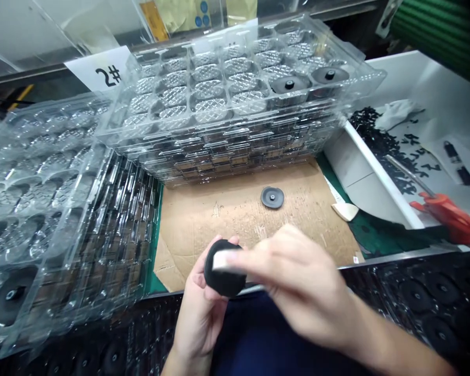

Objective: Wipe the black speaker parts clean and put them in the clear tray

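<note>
My left hand (198, 308) grips a black round disc (224, 284) by its edge, with the smooth face turned up. Over that face my right hand (305, 282), blurred by motion, pinches a small white block or pad (221, 259). The pad appears to touch the disc, and its exact kind is unclear. Beyond my hands, a dark grey oval disc with a small centre stud (272, 198) lies on a brown cardboard sheet (196, 219).
Stacked clear plastic trays (211, 109) stand at the back, with two black discs in the top one. More trays (55, 193) rise at left. At right, a white bin (384, 177) holds small black pieces. A red-handled tool (450, 214) and a white wedge (345, 211) lie nearby.
</note>
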The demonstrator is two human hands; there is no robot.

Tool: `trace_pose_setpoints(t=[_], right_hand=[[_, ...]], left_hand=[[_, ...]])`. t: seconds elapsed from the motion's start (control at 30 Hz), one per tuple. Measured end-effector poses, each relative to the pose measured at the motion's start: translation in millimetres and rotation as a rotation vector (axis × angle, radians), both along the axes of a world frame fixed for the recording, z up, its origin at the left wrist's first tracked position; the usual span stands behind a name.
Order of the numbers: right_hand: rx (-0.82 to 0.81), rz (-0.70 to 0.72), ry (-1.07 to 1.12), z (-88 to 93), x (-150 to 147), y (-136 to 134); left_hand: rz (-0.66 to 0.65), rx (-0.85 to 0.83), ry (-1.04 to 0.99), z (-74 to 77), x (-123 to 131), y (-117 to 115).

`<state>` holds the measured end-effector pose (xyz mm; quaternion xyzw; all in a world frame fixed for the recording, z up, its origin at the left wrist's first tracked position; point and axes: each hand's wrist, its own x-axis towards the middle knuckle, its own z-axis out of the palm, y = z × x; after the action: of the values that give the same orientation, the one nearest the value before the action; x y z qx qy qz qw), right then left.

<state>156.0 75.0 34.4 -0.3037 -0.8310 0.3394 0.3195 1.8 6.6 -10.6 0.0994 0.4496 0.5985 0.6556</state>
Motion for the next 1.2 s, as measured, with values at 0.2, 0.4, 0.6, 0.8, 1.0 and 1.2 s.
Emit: trace_pose_setpoints(t=[0.2, 0.4, 0.6, 0.8, 1.0, 1.2], right_hand=[[-0.068, -0.158, -0.073, -41.2, 8.7, 11.1], [-0.162, -0.110, -0.152, -108.0, 23.5, -3.9], [-0.115, -0.334, 0.048, -41.4, 10.3, -6.4], [-0.051, 0.084, 0.066, 8.9, -15.4, -14.1], [0.082, -0.006, 0.103, 6.6, -26.9, -4.5], [-0.136, 0.154, -0.026, 4.5, 3.3, -11.9]], left_hand=[[0.094, -0.021, 0.045, 5.7, 5.2, 2.7], [0.074, -0.027, 0.010, 8.7, 3.1, 3.8], [0.090, -0.008, 0.026, 12.8, 14.9, 3.3], [0.058, -0.020, -0.019, 6.3, 8.3, 1.4], [0.007, 0.044, -0.110, 5.6, 6.5, -2.9], [-0.021, 0.053, -0.101, 10.9, -2.3, -3.5]])
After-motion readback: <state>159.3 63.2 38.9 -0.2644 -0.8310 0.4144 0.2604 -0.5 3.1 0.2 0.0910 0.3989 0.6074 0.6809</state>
